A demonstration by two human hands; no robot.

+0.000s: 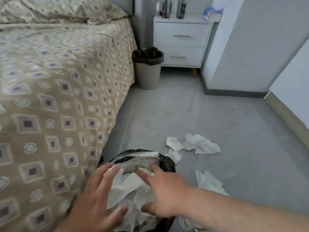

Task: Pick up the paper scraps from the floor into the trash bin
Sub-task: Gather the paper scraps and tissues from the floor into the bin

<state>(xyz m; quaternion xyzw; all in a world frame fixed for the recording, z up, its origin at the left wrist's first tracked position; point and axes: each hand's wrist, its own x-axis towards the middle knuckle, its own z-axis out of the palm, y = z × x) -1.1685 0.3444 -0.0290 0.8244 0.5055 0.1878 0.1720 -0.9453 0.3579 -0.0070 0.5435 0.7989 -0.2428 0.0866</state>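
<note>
A trash bin lined with a black bag (167,162) stands on the floor beside the bed, at the bottom middle of the head view. It is piled with crumpled white paper (127,185). My left hand (98,195) and my right hand (165,193) are over the bin, one on each side of the pile. Their fingers are spread and touch the paper without closing on it. White paper scraps (194,144) lie on the grey floor to the right of the bin. A small scrap (173,155) lies by its rim and another piece (209,182) lies nearer to me.
A bed with a patterned beige cover (58,97) fills the left side. At the far end stand a second bin with a black liner (148,69) and a white nightstand (182,42). A wall (250,47) and a skirting board (287,114) bound the floor on the right.
</note>
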